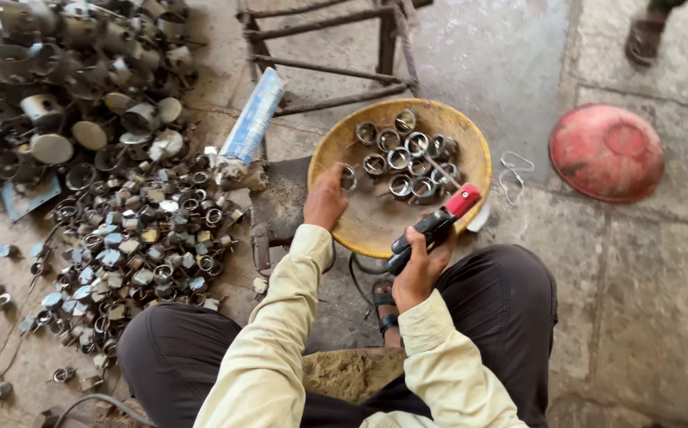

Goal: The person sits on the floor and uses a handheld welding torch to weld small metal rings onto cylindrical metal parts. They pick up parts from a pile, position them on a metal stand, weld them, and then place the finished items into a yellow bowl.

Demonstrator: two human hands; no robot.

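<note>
left hand (325, 200) pinches a metal ring (349, 177) at the yellow pan (470, 150)'s left rim to steady it, right hand (421, 265) gripping the electrode holder (436, 226) angled over the rings

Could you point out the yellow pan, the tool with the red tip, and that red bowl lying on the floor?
Yellow pan (470, 143): head view, on its bare right rim.
Tool with the red tip (437, 224): head view, on its black body above the right hand.
Red bowl (606, 152): head view, on the middle of its upturned underside.
</note>
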